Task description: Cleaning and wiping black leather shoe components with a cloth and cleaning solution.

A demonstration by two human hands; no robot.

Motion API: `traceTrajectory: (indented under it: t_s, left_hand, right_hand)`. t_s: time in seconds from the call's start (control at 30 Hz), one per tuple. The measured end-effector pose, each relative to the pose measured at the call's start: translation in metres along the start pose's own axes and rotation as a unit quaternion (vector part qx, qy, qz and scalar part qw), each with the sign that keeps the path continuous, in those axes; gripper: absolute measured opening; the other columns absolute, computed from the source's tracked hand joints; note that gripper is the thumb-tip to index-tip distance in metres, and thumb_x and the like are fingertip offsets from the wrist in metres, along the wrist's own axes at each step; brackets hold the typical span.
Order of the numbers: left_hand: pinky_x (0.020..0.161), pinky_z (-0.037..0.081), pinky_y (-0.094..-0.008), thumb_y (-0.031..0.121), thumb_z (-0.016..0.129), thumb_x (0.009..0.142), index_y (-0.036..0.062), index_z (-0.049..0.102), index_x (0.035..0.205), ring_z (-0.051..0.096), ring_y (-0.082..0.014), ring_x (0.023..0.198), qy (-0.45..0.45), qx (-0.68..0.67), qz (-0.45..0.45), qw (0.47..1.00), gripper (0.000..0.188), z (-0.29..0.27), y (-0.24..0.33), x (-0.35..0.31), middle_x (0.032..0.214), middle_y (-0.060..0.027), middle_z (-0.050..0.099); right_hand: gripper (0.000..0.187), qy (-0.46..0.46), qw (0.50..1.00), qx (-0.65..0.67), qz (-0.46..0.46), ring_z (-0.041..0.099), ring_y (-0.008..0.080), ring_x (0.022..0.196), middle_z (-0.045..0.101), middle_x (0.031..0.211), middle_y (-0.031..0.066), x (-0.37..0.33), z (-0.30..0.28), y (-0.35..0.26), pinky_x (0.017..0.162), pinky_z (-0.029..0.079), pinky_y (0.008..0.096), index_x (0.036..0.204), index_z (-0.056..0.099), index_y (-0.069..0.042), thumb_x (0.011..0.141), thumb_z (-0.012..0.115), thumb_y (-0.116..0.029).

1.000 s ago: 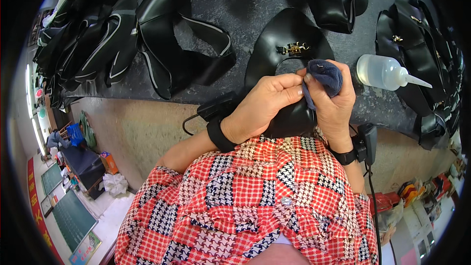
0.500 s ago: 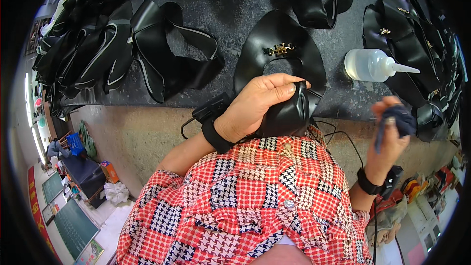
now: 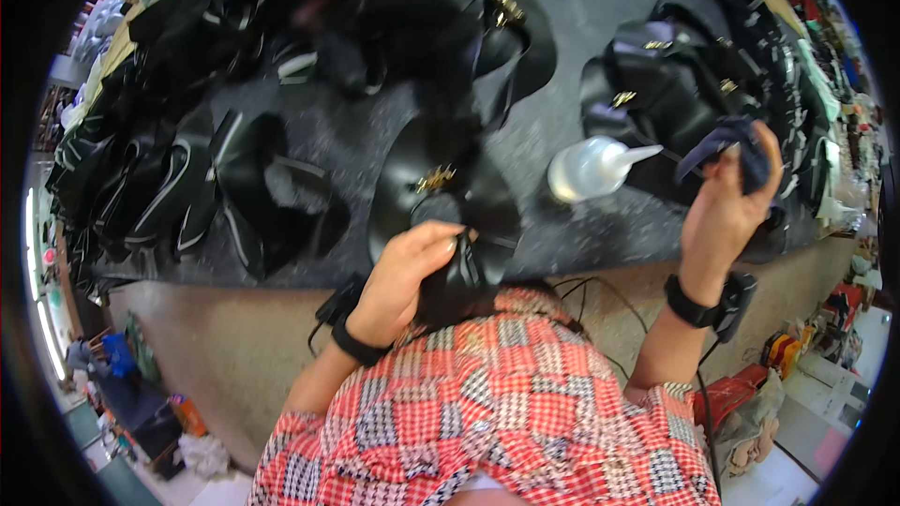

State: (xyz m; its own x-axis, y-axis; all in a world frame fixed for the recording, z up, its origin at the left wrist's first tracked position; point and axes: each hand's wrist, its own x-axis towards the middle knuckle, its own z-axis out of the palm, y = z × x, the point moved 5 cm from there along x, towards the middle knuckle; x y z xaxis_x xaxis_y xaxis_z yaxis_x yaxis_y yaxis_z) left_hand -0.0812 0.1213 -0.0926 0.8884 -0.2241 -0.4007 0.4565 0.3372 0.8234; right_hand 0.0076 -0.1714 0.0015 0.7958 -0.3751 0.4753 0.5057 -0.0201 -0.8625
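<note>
A black leather shoe upper (image 3: pixel 494 206) with a gold metal ornament (image 3: pixel 435 179) lies in front of me, partly over the table's near edge. My left hand (image 3: pixel 398 272) pinches its near end between thumb and fingers. Raised over the right part of the table, my right hand (image 3: pixel 727 215) grips a bunched dark blue cloth (image 3: pixel 717 145), apart from the upper. A clear squeeze bottle (image 3: pixel 583 173) with a tapered white nozzle stands tilted or lies between the upper and my right hand; its exact pose is hard to tell.
Several black uppers (image 3: pixel 169 197) with pale edges are lined up at the left of the dark table (image 3: pixel 328 103). More uppers with gold ornaments (image 3: pixel 656 84) lie at the far right, and another heap (image 3: pixel 375 9) at the back. Black cables (image 3: pixel 600 283) hang below the table's front edge.
My right hand has risen away from my body with the cloth, toward the uppers at the right. The whole view has shifted. My left hand keeps its pinch on the shoe upper.
</note>
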Motion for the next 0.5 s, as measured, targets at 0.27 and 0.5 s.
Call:
traceTrajectory:
  t_s: [0.27, 0.5]
  left_hand:
    - [0.076, 0.046, -0.0221, 0.007, 0.051, 0.086, -0.0023, 0.056, 0.1, 0.059, -0.0097, 0.08, 0.007, -0.096, -0.057, 0.994, 0.018, 0.012, -0.013, 0.0, 0.09, -0.0066, 0.062]
    - [0.077, 0.046, -0.0222, 0.006, 0.051, 0.086, -0.0024, 0.057, 0.099, 0.059, -0.0095, 0.081, 0.04, -0.119, -0.034, 0.991, 0.017, 0.007, -0.012, -0.002, 0.091, -0.0056, 0.063]
  right_hand:
    - [0.035, -0.152, 0.96, -0.165, -0.165, 0.051, 0.0179, 0.1, 0.051, 0.112, 0.0122, -0.016, 0.035, -0.014, 0.088, 0.04, 0.0301, 0.112, 0.047, -0.003, 0.081, 0.062, -0.009]
    - [0.037, -0.168, 0.906, -0.303, -0.245, 0.059, 0.0256, 0.075, 0.06, 0.088, 0.012, -0.026, 0.059, -0.007, 0.068, 0.048, 0.0311, 0.096, 0.053, -0.003, 0.064, 0.069, 0.002]
